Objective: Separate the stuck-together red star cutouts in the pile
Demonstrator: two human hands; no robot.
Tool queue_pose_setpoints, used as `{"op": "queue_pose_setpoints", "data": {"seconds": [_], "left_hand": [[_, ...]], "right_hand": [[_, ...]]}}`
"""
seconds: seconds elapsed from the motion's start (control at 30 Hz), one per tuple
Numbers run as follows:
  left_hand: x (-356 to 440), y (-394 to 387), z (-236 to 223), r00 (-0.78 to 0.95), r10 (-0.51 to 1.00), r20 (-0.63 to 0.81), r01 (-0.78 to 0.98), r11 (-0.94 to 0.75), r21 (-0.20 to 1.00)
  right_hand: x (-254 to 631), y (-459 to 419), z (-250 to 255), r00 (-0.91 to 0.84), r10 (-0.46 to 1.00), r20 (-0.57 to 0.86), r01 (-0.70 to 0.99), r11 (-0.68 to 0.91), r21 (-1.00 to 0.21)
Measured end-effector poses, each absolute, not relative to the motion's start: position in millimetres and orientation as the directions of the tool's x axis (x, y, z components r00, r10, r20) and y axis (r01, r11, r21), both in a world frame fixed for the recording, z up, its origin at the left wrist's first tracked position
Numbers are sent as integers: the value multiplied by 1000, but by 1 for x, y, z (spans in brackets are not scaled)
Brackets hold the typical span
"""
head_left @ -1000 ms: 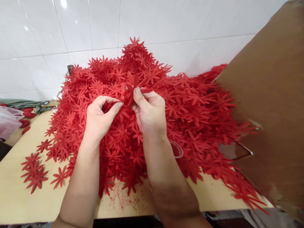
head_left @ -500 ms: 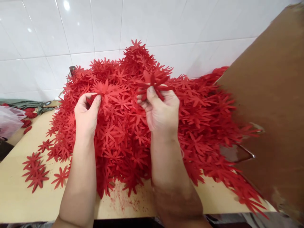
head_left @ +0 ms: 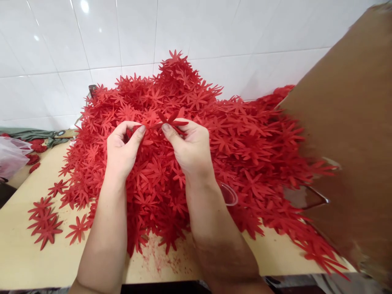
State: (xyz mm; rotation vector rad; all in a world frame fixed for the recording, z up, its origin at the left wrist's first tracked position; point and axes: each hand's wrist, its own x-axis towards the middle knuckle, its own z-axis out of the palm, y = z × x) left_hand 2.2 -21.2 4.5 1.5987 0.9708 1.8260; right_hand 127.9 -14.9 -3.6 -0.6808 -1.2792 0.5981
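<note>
Both my hands pinch over a big heap of red many-petalled artificial flower pieces (head_left: 226, 143). In my right hand (head_left: 194, 149), thumb and fingers hold a darker red flower piece (head_left: 173, 119), its narrow petals spreading above the thumb. My left hand (head_left: 122, 145) is closed, thumb against forefinger, on the petals of a red flower piece (head_left: 148, 136); part of it blends into the heap behind. The two thumb tips are a short way apart, with red petals between them. A clear plastic rim (head_left: 229, 194) shows beside my right forearm.
A large brown cardboard box (head_left: 346, 134) stands on the right against the heap. Loose flower pieces (head_left: 45, 222) lie on the pale tabletop (head_left: 21, 257) at left. Behind is a white tiled wall (head_left: 92, 36); a translucent plastic bag (head_left: 12, 157) sits at the left edge.
My right hand has moved left and slightly down with its flower piece. My left hand has shifted right, so the hands are now close together. The plastic rim by my right forearm is more exposed.
</note>
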Motion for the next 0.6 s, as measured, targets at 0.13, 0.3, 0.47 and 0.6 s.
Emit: {"op": "queue_pose_setpoints", "data": {"seconds": [0.13, 0.3, 0.47, 0.6], "left_hand": [[6, -23, 5, -127, 791, 599, 104, -590, 801], [-9, -15, 2, -298, 728, 617, 33, -638, 769], [-17, -10, 1, -324, 721, 612, 3, -646, 763], [-8, -15, 2, -256, 751, 609, 13, -627, 779]], "right_hand": [[133, -9, -6, 323, 645, 693, 46, 720, -692], [157, 8, -14, 457, 504, 733, 177, 756, -630], [152, -11, -5, 141, 624, 769, 75, 767, -637], [132, -28, 2, -59, 578, 814, 180, 808, -561]]}}
